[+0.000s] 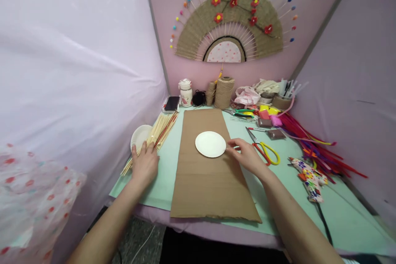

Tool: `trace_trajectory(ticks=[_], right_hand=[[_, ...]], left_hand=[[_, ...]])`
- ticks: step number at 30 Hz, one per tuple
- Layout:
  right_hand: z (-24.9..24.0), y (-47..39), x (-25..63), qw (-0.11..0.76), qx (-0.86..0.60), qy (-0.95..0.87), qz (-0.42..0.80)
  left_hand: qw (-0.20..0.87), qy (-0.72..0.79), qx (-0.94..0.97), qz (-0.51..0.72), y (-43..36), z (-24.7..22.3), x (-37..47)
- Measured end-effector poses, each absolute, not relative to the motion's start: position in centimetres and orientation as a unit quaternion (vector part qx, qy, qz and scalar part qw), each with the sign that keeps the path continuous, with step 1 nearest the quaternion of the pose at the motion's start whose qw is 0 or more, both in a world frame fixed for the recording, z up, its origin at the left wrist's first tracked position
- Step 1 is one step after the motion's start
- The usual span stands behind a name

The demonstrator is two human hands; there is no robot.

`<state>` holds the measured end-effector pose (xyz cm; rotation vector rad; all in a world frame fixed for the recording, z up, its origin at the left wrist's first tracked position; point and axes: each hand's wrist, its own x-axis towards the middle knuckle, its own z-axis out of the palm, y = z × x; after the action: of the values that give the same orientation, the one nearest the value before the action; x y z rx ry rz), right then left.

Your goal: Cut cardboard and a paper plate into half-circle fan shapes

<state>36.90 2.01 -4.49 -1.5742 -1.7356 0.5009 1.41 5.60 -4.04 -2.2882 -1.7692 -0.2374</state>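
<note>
The pale green worktop (156, 192) runs out past every side of the brown cardboard (207, 189) except its near end. Beyond the cardboard hangs a woven fan (192, 37), arched upward. The cardboard's long axis runs away from the person, its far end pointing toward the fan. Left of the cardboard lies a bundle of thin sticks (162, 130), long axis slanted, far ends leaning toward the cardboard's far left corner. Right of the cardboard, scissors (261, 146) point their blades away and leftward, handles toward the person. The left hand (144, 163) rests palm down on the sticks' near part, left of the cardboard, fingers apart. The right hand (246, 154) reaches over the cardboard's right edge, fingertips at the white disc (210, 144); whether they pinch it, I cannot tell. The disc, round and pointing nowhere, sits near the cardboard's middle.
</note>
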Motion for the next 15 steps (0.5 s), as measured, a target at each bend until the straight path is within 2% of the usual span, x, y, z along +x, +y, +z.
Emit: trace_trajectory(ticks=[1, 3, 5, 11, 15], right_hand=[[-4.8, 2.2, 37.0, 0.367, -0.619, -0.665, 0.201], [-5.4, 2.7, 37.1, 0.378, -0.64, -0.635, 0.209], [-6.1, 3.2, 37.1, 0.39, -0.661, -0.605, 0.213], [-7.9, 4.3, 36.5, 0.434, -0.659, -0.568, 0.236], [-8.1, 4.4, 36.6, 0.494, -0.64, -0.536, 0.241]], left_hand=[[0.098, -0.606, -0.781, -0.11, 5.8, -3.8, 1.6], [-0.011, -0.599, -0.777, -0.193, 6.3, -3.0, 2.8], [-0.205, -0.577, -0.74, -0.277, 7.0, -2.4, 5.2], [-0.363, -0.56, -0.673, -0.319, 11.1, -3.6, 13.3], [-0.487, -0.527, -0.592, -0.367, 12.2, -4.7, 15.3]])
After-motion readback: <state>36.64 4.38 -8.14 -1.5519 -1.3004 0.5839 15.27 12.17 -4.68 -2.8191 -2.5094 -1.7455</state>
